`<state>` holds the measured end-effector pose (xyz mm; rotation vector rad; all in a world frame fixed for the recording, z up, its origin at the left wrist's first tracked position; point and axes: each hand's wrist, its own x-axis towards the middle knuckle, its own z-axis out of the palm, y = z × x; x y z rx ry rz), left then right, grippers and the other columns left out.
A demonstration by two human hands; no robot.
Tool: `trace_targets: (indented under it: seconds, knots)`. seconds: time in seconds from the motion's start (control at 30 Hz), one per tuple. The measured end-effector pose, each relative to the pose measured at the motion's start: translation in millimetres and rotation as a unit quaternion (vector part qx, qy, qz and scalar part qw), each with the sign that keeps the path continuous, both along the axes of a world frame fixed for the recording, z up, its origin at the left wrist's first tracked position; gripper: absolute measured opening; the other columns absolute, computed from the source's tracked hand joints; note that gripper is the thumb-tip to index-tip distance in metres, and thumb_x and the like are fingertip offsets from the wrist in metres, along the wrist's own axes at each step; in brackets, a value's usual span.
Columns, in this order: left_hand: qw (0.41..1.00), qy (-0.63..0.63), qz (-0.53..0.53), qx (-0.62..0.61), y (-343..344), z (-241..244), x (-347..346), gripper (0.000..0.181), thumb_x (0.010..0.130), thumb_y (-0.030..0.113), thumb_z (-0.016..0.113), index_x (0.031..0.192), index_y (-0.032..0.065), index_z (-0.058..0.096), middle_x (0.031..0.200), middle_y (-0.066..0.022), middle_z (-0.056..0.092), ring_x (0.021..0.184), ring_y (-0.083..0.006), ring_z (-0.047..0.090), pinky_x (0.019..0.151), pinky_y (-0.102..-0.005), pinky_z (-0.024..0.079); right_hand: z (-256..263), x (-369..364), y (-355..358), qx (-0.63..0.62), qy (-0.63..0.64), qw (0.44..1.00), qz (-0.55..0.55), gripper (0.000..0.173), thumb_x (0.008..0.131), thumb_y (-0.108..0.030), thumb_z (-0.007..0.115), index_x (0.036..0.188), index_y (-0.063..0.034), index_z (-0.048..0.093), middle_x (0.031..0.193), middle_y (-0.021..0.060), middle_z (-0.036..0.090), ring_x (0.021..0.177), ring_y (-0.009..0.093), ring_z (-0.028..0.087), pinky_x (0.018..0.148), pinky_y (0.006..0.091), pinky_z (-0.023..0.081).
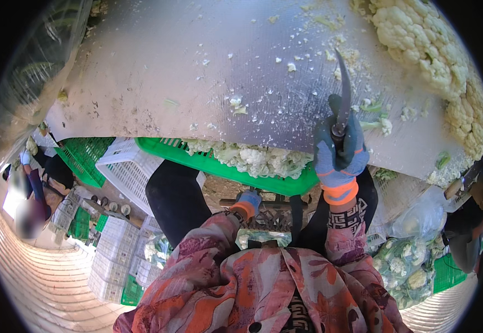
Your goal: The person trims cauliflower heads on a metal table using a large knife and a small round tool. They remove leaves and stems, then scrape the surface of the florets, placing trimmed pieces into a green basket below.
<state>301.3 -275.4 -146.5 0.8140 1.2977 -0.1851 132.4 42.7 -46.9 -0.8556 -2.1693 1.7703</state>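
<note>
My right hand (339,145), in a grey-blue coated glove with an orange cuff, grips the handle of a curved knife (344,89) at the table's near edge, blade pointing to the far side. My left hand (248,202), gloved alike, is low between the knees, beside a dark metal bar under the green crate; its fingers are partly hidden. Cauliflower florets (262,160) lie in the green plastic crate (225,172), partly under the table edge. Small white crumbs and a floret (386,126) are scattered on the table (162,75).
Cauliflower heads (424,45) are piled at the far right. Clear plastic film (37,62) hangs at the left. A white crate (129,168) stands beside the green one. Bagged cauliflower (408,266) is at the lower right. Other people (42,187) are at both sides.
</note>
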Motion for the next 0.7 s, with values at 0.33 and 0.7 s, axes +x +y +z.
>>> trace_targets:
  seconds: [0.33, 0.7]
  knots:
    - [0.992, -0.043, 0.094, 0.071, 72.1, 13.6, -55.5, 0.018, 0.073, 0.016, 0.061, 0.086, 0.0051, 0.069, 0.098, -0.0194, 0.066, 0.091, -0.0362, 0.064, 0.073, -0.0463, 0.052, -1.8, -4.5, 19.1, -0.002, 0.08, 0.997, -0.019, 0.054, 0.089, -0.009, 0.058, 0.136, 0.0091, 0.039, 0.083, 0.0016, 0.051, 0.071, 0.008, 0.048, 0.063, 0.022, 0.041]
    - [0.911, -0.074, 0.269, 0.304, 14.0, 17.1, -100.4, 0.038, 0.081, 0.026, 0.056, 0.115, 0.0082, 0.058, 0.105, -0.0197, 0.064, 0.094, -0.0367, 0.062, 0.08, -0.043, 0.05, -7.8, 9.1, 34.7, 0.101, 0.16, 0.981, -0.033, 0.04, 0.085, 0.001, 0.063, 0.124, -0.0019, 0.057, 0.101, 0.0041, 0.064, 0.075, 0.006, 0.055, 0.069, 0.0212, 0.048]
